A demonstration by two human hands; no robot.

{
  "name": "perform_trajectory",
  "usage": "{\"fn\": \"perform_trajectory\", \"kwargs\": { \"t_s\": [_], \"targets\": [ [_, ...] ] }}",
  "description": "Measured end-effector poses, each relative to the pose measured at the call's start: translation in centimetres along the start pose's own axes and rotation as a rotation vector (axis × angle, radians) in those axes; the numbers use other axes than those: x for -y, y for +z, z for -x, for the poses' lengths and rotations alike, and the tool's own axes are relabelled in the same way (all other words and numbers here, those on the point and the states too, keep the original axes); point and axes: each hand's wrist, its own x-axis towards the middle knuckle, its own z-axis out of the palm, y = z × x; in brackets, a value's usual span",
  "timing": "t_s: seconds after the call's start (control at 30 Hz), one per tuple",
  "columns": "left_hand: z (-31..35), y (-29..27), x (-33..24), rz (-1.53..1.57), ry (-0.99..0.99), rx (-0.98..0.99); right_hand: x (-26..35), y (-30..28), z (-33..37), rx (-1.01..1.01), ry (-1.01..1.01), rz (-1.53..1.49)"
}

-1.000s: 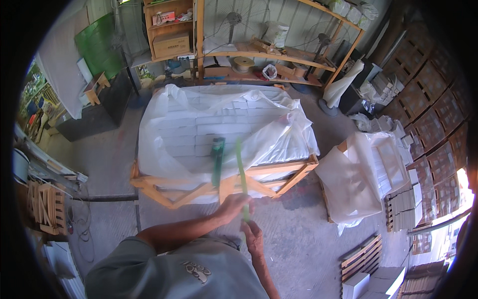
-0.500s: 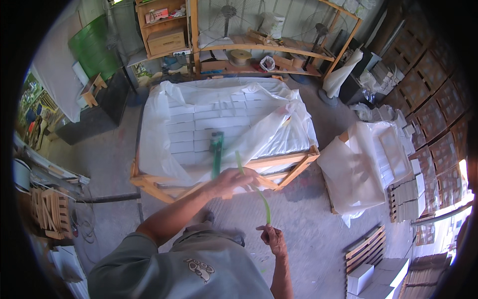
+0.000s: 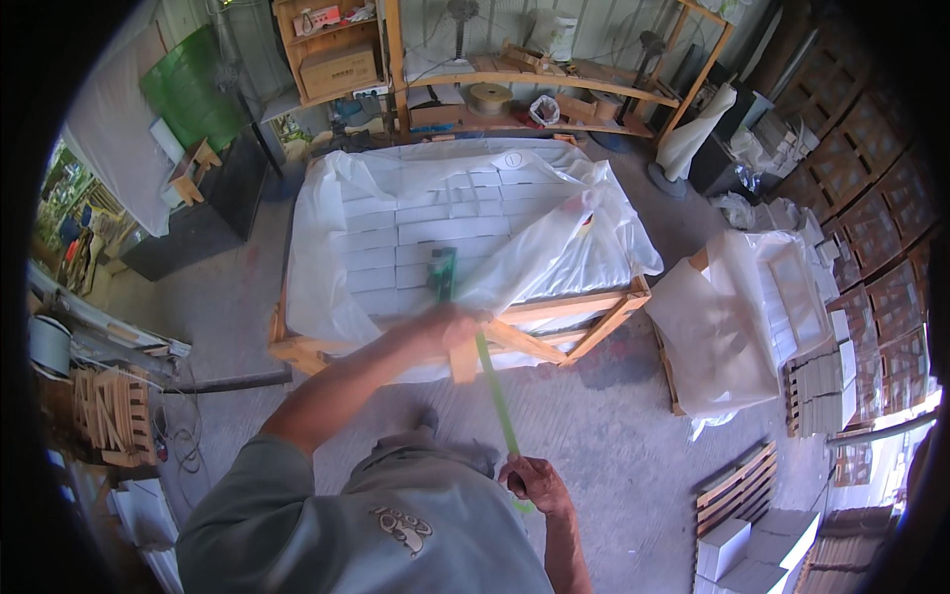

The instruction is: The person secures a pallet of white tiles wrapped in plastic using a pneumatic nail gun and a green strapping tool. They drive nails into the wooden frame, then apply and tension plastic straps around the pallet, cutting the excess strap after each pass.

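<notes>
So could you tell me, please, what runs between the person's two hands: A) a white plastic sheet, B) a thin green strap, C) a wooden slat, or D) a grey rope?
B: a thin green strap stretches from the left hand by the wooden pallet frame down to the right hand.

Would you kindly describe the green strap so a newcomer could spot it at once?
Find the wooden pallet of plastic-wrapped white blocks mid-floor. At its near edge, the thin green strap runs taut from the left hand to the right hand; nothing else there is narrow and bright green.
</notes>
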Motion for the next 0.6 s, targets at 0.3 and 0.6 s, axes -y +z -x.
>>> {"fn": "perform_trajectory", "kwargs": {
  "t_s": [0.3,0.6],
  "targets": [
    [-0.2,4.5,-3.3,1.706,-0.139,0.049,-1.0,0.4,-1.7,-0.316,0.199,-0.288],
    [2.1,12.2,-9.4,1.362,-0.132,0.098,-1.9,0.6,-6.1,-0.969,0.000,0.490]
  ]
}}
